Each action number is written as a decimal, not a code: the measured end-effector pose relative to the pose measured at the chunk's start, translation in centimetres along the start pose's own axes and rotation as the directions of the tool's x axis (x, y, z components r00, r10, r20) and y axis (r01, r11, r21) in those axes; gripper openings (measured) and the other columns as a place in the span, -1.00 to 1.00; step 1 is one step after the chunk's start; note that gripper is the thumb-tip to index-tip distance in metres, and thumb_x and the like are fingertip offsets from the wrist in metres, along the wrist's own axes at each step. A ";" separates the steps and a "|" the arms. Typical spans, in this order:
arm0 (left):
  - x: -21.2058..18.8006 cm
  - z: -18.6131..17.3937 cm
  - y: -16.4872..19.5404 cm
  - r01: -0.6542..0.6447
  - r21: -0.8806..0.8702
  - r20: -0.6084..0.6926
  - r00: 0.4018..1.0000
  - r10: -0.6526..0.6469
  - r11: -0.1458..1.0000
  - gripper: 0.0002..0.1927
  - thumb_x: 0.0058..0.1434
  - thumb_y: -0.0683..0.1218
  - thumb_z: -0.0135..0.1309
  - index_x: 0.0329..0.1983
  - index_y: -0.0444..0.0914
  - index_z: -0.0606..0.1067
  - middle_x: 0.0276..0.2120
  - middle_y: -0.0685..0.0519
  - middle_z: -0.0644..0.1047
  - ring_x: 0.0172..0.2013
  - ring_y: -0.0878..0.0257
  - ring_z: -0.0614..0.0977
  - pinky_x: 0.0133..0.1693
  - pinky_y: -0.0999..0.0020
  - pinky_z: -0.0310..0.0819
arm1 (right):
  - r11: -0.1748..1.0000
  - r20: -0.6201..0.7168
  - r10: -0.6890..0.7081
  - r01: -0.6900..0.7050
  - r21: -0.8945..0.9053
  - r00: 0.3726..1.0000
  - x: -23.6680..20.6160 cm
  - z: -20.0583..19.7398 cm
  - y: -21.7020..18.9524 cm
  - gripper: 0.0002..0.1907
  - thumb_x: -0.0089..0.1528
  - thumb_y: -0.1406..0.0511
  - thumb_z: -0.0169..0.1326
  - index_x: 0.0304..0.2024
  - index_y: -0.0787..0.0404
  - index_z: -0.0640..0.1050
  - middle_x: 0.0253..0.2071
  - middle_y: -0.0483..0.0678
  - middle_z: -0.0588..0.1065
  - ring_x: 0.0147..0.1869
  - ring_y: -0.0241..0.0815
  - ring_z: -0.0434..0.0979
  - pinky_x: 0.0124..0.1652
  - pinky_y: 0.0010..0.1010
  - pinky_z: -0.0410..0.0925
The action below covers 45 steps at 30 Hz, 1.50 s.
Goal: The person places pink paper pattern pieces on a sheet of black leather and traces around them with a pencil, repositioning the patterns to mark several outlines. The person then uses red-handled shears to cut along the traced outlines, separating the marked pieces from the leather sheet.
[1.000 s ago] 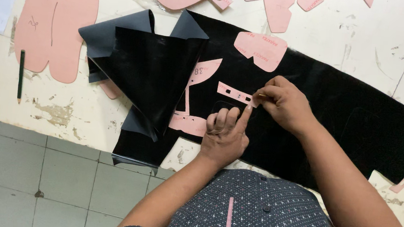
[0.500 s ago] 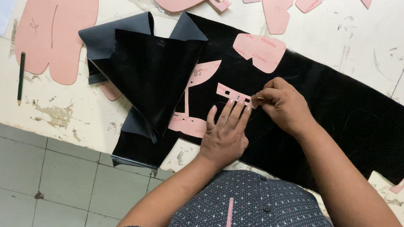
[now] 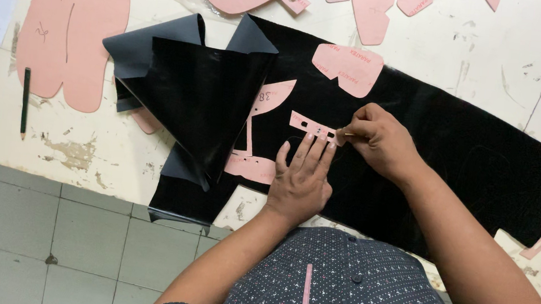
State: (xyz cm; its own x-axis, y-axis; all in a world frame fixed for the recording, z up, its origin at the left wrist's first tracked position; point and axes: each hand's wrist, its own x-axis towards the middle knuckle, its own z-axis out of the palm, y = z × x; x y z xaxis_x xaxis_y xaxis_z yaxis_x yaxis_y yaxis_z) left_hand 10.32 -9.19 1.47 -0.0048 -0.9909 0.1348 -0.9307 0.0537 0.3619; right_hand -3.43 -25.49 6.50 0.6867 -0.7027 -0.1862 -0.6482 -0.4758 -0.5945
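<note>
Pinching a thin marking tool (image 3: 346, 134) in right-hand grip (image 3: 379, 142) at pink strip template's (image 3: 312, 127) right end; left hand (image 3: 301, 177) flat, fingers pinning strip, long axis running leftward.

Viewpoint: a single head-worn camera is set above the black sheet (image 3: 415, 138), looking almost straight down.
Facing: the far edge of the worktable (image 3: 533, 57) is shown at the top of the frame; the wearer's patterned shirt (image 3: 343, 289) is seen at the bottom.
Nearness: the black sheet is viewed from close range, at arm's length, and most of the frame's width is spanned by it.
Coverage: grey floor tiles (image 3: 29, 229) are included below and left of the black sheet.
Shared views: only one view is supplied, so no overlap is given.
</note>
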 end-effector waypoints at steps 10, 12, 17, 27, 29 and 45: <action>0.0 0.1 -0.1 -0.014 0.034 0.002 1.000 0.014 0.999 -0.26 0.18 0.05 0.02 0.46 -0.24 0.31 0.41 -0.05 0.27 0.46 0.15 0.14 0.39 -0.13 -0.15 | 1.000 -0.035 0.000 0.001 0.009 0.999 -0.1 0.1 0.0 -0.85 0.12 0.36 0.30 -0.28 -0.01 0.72 -0.27 -0.13 0.47 -0.18 -0.17 0.53 -0.24 -0.35 0.42; -0.1 0.1 -0.1 -0.019 0.060 -0.019 1.000 0.020 0.998 -0.29 0.19 0.05 0.02 0.43 -0.23 0.35 0.40 -0.02 0.28 0.44 0.16 0.16 0.39 -0.08 -0.15 | 1.000 -0.035 0.007 -0.007 0.000 0.999 -0.1 0.2 0.0 -0.85 0.11 0.36 0.30 -0.28 0.00 0.71 -0.27 -0.13 0.47 -0.19 -0.16 0.53 -0.24 -0.35 0.42; -0.4 0.0 -0.1 -0.044 0.075 -0.068 0.997 0.049 0.996 -0.42 0.26 0.05 0.01 0.33 -0.23 0.47 0.36 0.03 0.33 0.40 0.16 0.23 0.37 0.03 -0.10 | 0.999 -0.034 0.049 -0.049 -0.012 0.998 0.0 0.4 0.0 -0.86 0.09 0.37 0.32 -0.30 0.06 0.69 -0.26 -0.12 0.47 -0.19 -0.16 0.53 -0.24 -0.34 0.42; -0.1 -0.4 0.0 -0.022 0.049 -0.083 0.996 0.026 0.999 -0.46 0.26 0.03 0.02 0.29 -0.26 0.49 0.34 0.01 0.38 0.38 0.15 0.28 0.34 0.02 -0.04 | 1.000 -0.055 -0.002 0.004 0.024 0.998 -0.2 0.5 0.6 -0.77 0.06 0.44 0.28 -0.26 0.06 0.70 -0.25 -0.12 0.46 -0.18 -0.15 0.53 -0.23 -0.35 0.42; -0.1 -0.4 0.0 -0.022 0.054 -0.081 0.996 0.026 0.998 -0.45 0.27 0.03 0.02 0.30 -0.27 0.49 0.34 0.01 0.38 0.38 0.15 0.28 0.34 0.02 -0.04 | 1.000 -0.043 0.009 -0.009 0.008 0.999 -0.2 0.5 0.7 -0.78 0.06 0.43 0.29 -0.26 0.05 0.70 -0.26 -0.11 0.46 -0.19 -0.15 0.53 -0.24 -0.34 0.42; 0.4 0.3 0.1 0.015 0.030 0.022 1.000 -0.016 0.999 -0.25 0.22 0.05 -0.02 0.48 -0.29 0.26 0.45 -0.05 0.22 0.50 0.12 0.12 0.44 -0.20 -0.27 | 0.993 -0.051 -0.111 0.113 0.037 0.993 -0.4 -0.3 0.5 -0.77 0.04 0.32 0.34 -0.23 0.07 0.68 -0.26 -0.08 0.45 -0.14 -0.10 0.51 -0.19 -0.30 0.40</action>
State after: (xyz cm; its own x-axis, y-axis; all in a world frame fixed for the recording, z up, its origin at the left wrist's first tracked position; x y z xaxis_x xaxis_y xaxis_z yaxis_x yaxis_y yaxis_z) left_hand 10.16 -9.59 1.28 0.0019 -0.9941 0.1083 -0.9412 0.0348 0.3361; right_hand -4.12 -25.66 6.51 0.7366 -0.6718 -0.0788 -0.5537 -0.5320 -0.6406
